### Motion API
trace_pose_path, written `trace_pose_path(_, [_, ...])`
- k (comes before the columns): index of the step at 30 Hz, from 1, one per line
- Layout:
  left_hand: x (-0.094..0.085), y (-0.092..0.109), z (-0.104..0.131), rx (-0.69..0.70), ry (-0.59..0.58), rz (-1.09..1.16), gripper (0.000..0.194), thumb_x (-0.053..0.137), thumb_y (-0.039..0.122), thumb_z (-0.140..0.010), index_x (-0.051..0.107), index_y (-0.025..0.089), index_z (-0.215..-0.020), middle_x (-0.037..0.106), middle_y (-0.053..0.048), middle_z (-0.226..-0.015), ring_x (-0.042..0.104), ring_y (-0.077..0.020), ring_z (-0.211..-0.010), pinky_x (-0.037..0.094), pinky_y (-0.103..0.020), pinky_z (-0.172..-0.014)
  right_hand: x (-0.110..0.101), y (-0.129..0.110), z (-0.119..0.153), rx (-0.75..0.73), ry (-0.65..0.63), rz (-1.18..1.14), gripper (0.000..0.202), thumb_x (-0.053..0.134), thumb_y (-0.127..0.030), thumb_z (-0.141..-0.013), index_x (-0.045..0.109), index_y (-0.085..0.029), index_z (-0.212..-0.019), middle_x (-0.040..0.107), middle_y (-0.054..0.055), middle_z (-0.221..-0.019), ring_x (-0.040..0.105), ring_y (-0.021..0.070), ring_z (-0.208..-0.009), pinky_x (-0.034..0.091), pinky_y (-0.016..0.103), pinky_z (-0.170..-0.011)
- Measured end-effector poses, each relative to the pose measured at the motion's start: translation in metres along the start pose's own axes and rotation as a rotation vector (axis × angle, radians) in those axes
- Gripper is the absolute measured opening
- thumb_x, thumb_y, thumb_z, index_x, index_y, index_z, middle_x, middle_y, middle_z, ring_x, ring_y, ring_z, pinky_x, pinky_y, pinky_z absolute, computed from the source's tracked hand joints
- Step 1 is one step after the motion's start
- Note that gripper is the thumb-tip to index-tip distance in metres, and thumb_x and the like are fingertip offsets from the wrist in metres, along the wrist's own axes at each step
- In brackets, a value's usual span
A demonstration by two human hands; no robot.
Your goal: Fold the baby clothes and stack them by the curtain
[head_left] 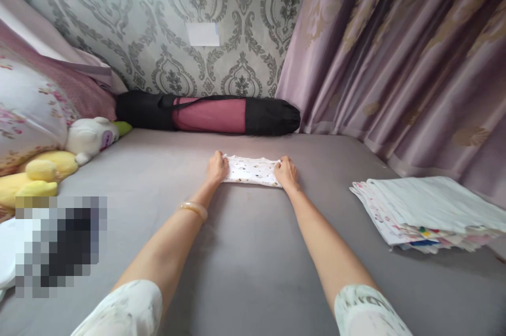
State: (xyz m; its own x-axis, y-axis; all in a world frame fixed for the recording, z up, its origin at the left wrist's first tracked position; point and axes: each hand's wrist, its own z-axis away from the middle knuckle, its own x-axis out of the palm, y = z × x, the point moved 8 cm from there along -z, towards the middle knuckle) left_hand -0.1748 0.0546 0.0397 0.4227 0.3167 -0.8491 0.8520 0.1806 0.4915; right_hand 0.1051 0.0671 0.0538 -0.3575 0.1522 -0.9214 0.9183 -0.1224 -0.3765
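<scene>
A white cloth (pixel 252 171) with small dark and yellow prints is stretched between my hands, folded into a narrow rectangle just above or on the grey bed sheet (pixel 245 252). My left hand (pixel 217 167) is closed on its left end, and a pale bangle circles that wrist. The right end is gripped by my right hand (pixel 287 172), fingers curled in over the edge. Both arms reach straight forward. I cannot tell whether the cloth's lower edge touches the sheet.
A pile of folded cloths (pixel 430 209) lies at the right. Against the wall rests a long black and pink bag (pixel 209 115). On the left are a white plush toy (pixel 89 138), a yellow plush (pixel 39 173) and a floral pillow (pixel 31 109). Purple curtains (pixel 356 51) hang at the right.
</scene>
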Motion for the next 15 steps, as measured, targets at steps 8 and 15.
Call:
trace_pose_path(8, [-0.0007, -0.0028, -0.0023, -0.047, -0.013, -0.034, 0.023, 0.037, 0.028, -0.097, 0.056, 0.017, -0.105, 0.066, -0.014, -0.112, 0.060, -0.0227, -0.108, 0.043, -0.030, -0.085, 0.0001, 0.0000, 0.0003, 0.016, 0.010, 0.009, 0.024, 0.043, -0.025, -0.096, 0.054, -0.017, -0.116, 0.064, 0.013, -0.113, 0.064, 0.0229, -0.101, 0.044, 0.031, -0.080])
trace_pose_path(15, [-0.0017, -0.0055, -0.0045, -0.058, -0.038, -0.053, 0.029, 0.034, 0.032, -0.098, 0.059, 0.018, -0.102, 0.067, -0.013, -0.109, 0.061, -0.0224, -0.106, 0.044, -0.029, -0.083, 0.0036, 0.0024, -0.0018, 0.018, 0.020, 0.009, 0.025, 0.040, -0.026, -0.098, 0.055, -0.016, -0.115, 0.064, 0.014, -0.114, 0.063, 0.0227, -0.103, 0.045, 0.031, -0.083])
